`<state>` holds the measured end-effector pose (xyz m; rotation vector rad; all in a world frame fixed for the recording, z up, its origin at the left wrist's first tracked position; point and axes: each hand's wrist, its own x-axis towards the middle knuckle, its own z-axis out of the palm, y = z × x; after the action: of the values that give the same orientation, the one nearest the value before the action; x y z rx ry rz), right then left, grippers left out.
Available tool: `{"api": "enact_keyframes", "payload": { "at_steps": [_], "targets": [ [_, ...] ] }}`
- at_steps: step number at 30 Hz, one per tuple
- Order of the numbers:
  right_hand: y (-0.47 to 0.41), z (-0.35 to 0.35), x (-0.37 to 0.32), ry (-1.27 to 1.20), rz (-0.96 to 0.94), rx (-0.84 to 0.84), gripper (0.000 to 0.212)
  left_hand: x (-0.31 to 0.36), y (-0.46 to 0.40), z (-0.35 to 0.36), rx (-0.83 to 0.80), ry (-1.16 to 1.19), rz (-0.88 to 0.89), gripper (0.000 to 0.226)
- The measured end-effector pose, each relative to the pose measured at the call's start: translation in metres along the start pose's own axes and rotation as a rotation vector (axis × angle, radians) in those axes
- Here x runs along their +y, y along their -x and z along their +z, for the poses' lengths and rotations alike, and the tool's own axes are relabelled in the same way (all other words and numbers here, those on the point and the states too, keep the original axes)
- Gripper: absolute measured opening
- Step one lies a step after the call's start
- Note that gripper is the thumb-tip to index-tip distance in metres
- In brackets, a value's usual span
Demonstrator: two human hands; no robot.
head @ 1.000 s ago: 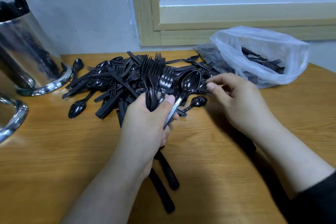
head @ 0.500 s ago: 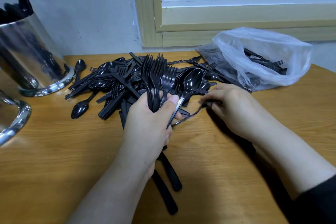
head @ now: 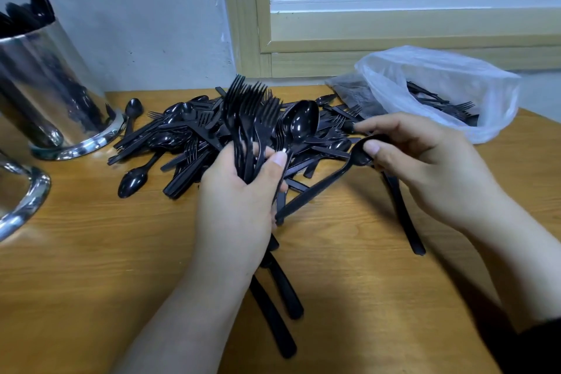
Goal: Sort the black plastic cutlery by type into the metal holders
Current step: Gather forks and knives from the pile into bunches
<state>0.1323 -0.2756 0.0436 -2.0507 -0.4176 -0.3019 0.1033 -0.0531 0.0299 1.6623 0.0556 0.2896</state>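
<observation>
Black plastic pile: a loose heap of cutlery (head: 194,136) lies on the table in the middle of the frame, forks, spoons and knives mixed and overlapping
Bundle in hand: several forks (head: 249,112) stand tines-up, fanned above the fist, with one large spoon (head: 300,124) beside them, bowl facing the camera; their handles stick out below the wrist toward the lower centre
Left hand: the left hand (head: 243,200) is clenched round that bundle, thumb pressed across the front of the stems
Small spoon: a second spoon (head: 321,188) slants from centre right down to the left hand, its handle tip touching or just beside the left palm; I cannot tell which
Right hand: the right hand (head: 425,161) pinches the bowl of the small spoon between thumb and fingers; another dark handle (head: 403,218) pokes out beneath this hand, and whether it is gripped is hidden
Metal holder: a shiny cylinder (head: 45,94) stands at the upper left, just beside the pile, with black cutlery tops showing above its rim
Second holder: only a curved metal rim (head: 27,200) shows at the left edge
Plastic bag: a clear bag (head: 440,82) lies at the upper right, with more black forks inside
Table: wood-grain top (head: 91,252)
Window: pale wooden frame (head: 364,39) behind the bag
</observation>
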Motion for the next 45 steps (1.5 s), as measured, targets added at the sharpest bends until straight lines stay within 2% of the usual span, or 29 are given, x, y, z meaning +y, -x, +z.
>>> {"api": "enact_keyframes", "payload": {
  "at_steps": [8,14,19,23,26,28,32,35,39,45],
  "targets": [
    [-0.001,0.005,0.009,0.148,-0.029,0.026,0.038,0.002,0.004,0.001,-0.249,0.018,-0.166,0.008],
    [-0.003,0.003,0.012,0.212,0.006,-0.017,0.035,0.0,0.004,0.002,-0.295,0.0,-0.172,0.009],
    [-0.004,0.014,0.007,0.24,-0.007,0.011,0.032,0.003,0.008,0.006,-0.334,0.043,-0.178,0.008],
    [-0.007,0.015,0.013,0.252,0.033,0.138,0.025,0.0,0.006,0.006,-0.249,0.046,-0.131,0.003],
    [-0.016,0.005,0.027,0.364,0.098,0.225,0.021,-0.002,0.002,0.003,-0.155,0.089,-0.111,0.003],
    [-0.023,0.007,0.036,0.469,0.109,0.157,0.025,-0.003,-0.001,0.002,-0.107,0.105,-0.099,0.004],
    [-0.035,0.023,0.047,0.625,0.001,-0.037,0.036,-0.005,-0.003,0.003,-0.063,0.106,-0.097,0.003],
    [-0.041,0.029,0.048,0.673,0.048,-0.122,0.042,-0.006,-0.004,0.002,-0.05,0.09,-0.086,0.002],
    [-0.043,0.031,0.048,0.678,0.123,-0.099,0.033,-0.008,-0.006,0.003,-0.041,0.071,-0.082,0.003],
    [-0.04,0.031,0.044,0.632,0.108,-0.065,0.028,-0.008,-0.004,0.004,-0.036,0.075,-0.075,0.004]
  ]
}}
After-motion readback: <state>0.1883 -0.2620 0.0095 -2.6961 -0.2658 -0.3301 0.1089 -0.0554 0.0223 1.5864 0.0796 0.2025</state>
